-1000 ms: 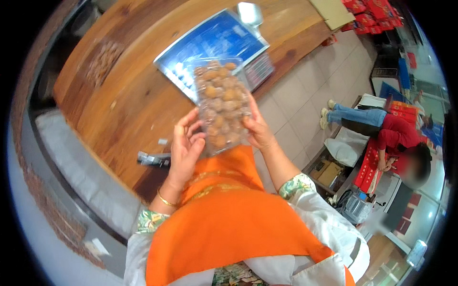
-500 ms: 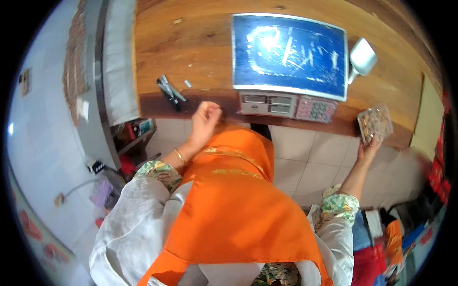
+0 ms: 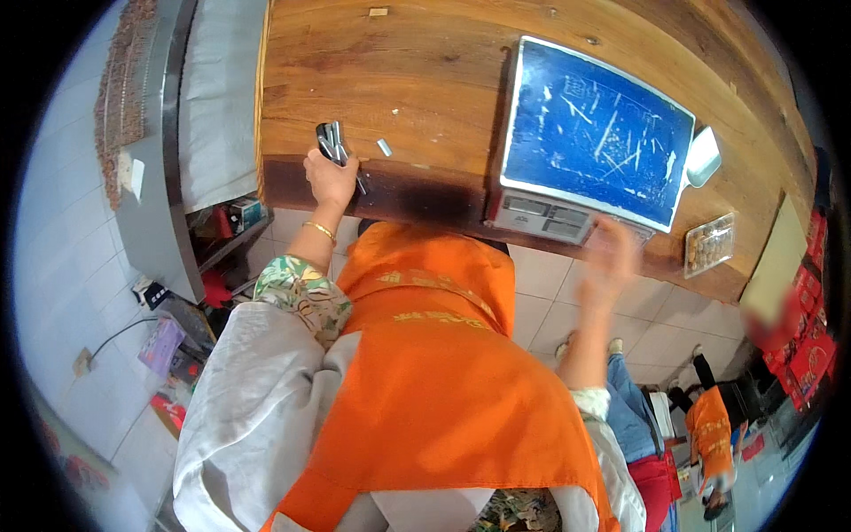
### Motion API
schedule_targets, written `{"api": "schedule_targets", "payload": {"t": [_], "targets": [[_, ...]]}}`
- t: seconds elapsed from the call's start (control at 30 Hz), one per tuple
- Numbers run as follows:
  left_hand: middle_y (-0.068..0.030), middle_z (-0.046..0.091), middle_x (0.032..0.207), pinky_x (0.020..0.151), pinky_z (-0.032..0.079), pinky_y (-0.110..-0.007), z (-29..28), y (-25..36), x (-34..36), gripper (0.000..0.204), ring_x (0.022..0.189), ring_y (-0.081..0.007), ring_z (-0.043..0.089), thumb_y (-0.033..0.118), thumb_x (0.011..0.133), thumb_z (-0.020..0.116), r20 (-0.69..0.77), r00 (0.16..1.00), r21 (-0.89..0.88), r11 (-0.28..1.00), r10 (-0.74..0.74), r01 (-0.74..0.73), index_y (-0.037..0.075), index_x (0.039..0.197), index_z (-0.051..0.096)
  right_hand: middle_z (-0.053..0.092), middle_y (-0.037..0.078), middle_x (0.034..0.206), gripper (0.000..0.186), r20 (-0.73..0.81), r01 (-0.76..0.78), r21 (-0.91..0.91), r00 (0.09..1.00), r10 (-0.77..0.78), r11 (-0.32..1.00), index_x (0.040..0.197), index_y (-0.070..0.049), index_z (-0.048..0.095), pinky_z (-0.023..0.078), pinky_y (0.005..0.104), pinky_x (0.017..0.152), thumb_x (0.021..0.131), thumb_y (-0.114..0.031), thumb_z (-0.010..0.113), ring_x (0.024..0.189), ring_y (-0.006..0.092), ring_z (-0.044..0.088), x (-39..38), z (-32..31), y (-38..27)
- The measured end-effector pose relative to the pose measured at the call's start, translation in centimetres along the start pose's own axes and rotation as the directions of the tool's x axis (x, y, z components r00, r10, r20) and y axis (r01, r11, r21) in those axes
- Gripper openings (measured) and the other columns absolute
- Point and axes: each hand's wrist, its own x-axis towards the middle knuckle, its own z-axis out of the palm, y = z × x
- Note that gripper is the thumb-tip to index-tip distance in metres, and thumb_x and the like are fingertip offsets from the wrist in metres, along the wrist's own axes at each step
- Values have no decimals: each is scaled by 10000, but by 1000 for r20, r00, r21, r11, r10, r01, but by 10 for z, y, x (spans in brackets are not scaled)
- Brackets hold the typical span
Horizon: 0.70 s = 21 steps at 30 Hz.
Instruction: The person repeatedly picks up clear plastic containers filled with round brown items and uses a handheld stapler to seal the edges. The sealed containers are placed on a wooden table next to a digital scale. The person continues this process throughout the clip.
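Observation:
My left hand [image 3: 331,182] is closed around a black and silver stapler [image 3: 331,142] near the front edge of the wooden table. A short silver strip, probably staples [image 3: 383,147], lies just to the right of it. My right hand [image 3: 610,257], smeared by motion, passes in front of the scale's [image 3: 596,133] lower right front; its fingers are not clear. A clear plastic box [image 3: 709,245] of small brown pieces rests on the table's right front edge, apart from that hand.
The blue-topped scale takes up the right middle of the wooden table [image 3: 381,71]. A white scoop [image 3: 703,158] lies against its right side. At left stands a grey cabinet [image 3: 164,177] with a shelf. Another person in orange [image 3: 709,430] is at the lower right.
My left hand has moved left and taken hold of the stapler. My right hand has let go of the plastic box, left on the table edge, and swung left.

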Motion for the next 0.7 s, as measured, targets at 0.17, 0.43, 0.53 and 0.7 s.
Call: {"api": "schedule_targets", "payload": {"t": [0.17,0.43,0.53,0.7], "targets": [[-195,441,1009,797,419,-438,-22,-14,21,601,948,-381,469,234,659,699,100,981,23,986,165,-168,47,1147,401,502,148,1103,438,486,343,-30,826,-286,939,1139,-22,495,359,388,888,705,13,459,1027,289,464,-13,189,-121],[-206,441,997,776,431,-452,-29,-34,66,636,947,-384,460,234,646,666,142,894,-124,904,424,-409,51,1173,361,420,157,1238,453,570,502,-309,778,-265,808,1195,63,422,216,387,1039,760,-62,427,1170,275,371,-45,279,-146],[-204,439,994,789,427,-452,-29,-35,73,643,951,-381,462,239,645,665,177,893,-119,909,415,-399,53,1175,353,420,165,1236,454,741,536,-253,643,-195,805,1185,39,446,233,397,1031,741,-56,457,1149,290,391,-109,240,-155],[-223,458,1041,830,414,-416,-38,-45,83,666,992,-370,465,240,627,689,282,881,-359,894,379,-270,-9,1161,379,470,189,1188,571,643,224,-165,763,-67,961,1223,0,408,368,376,941,686,-78,586,1056,321,484,-101,224,-179]]}}
